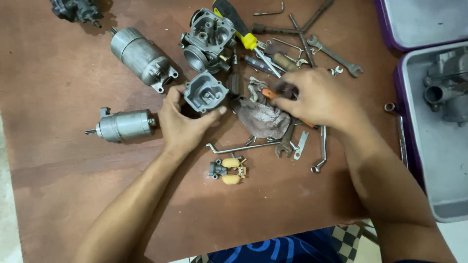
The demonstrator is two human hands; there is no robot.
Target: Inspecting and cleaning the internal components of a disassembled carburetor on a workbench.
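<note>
Grey metal float bowl (204,92) is gripped by the left hand (183,122), fingers curled shut around it, centre table (73,195); orange-handled tool (269,93) at 3 o'clock is pinched by the right hand (317,100)

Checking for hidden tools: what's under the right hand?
Under the right hand: an orange-handled tool pokes out at the fingertips, beside a grey rag. The rest of the tool is covered by the hand.

My brown table (58,195) carries two grey motors (141,56) (124,125), a dirty rag (261,119), scattered wrenches (336,56), a yellow-handled screwdriver (239,27) and grey trays (438,160).
</note>
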